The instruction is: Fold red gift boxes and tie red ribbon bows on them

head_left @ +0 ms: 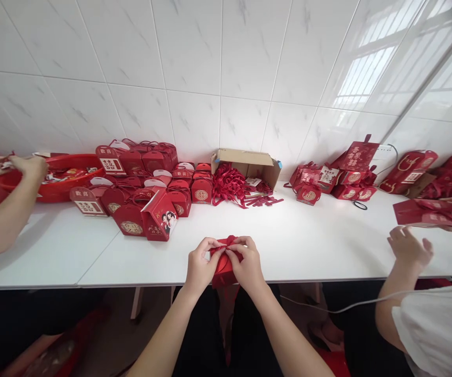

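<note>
The small bright red cardboard box has a red fabric ribbon, and one arched dark red cardboard gift box shows a round gold pattern. The rectangular cardboard carton is brown, the flat table is white, and the glossy white tiled wall has grey streaks.

Here's the white table | cardboard carton standing on it | red gift boxes crowding carton's left, basin beyond | black ring, carton's right

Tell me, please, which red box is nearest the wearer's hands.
The red box whose ribbon left hand and right hand pinch, at the table's front edge; other boxes are farther.
</note>
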A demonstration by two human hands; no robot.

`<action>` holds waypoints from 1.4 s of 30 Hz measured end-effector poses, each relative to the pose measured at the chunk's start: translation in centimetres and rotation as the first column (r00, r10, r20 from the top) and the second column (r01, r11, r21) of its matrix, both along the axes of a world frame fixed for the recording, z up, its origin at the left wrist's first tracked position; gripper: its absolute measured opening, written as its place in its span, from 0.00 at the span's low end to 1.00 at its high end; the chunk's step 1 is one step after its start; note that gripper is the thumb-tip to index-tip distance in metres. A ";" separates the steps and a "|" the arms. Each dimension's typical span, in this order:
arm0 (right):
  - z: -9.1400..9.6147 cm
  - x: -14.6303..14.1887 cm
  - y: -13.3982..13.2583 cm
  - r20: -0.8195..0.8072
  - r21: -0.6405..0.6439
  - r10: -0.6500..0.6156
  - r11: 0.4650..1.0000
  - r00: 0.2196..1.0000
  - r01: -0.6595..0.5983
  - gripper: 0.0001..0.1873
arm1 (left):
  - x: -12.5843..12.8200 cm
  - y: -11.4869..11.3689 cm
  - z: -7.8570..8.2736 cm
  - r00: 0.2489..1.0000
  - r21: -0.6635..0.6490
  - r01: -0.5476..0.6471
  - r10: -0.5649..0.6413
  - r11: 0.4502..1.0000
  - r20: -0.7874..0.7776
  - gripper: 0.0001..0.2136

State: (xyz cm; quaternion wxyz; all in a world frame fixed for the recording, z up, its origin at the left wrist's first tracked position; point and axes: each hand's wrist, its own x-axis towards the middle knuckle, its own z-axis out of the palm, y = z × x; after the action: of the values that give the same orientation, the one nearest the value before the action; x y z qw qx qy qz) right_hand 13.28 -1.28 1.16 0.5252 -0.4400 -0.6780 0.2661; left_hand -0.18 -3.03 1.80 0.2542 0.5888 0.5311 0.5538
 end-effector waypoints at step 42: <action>5.3 5.1 -1.3 0.403 -0.197 0.335 0.941 0.852 -0.277 0.08 | -1.4 -0.1 1.7 0.921 0.103 0.282 -0.239 0.954 -0.306 0.07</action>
State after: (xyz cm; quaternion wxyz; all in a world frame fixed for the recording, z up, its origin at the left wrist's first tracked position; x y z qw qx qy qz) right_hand 18.41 -2.63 6.49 0.2830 -0.4078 -0.8195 0.2864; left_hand -1.61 -3.14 3.52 0.2014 0.7461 0.4376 0.4596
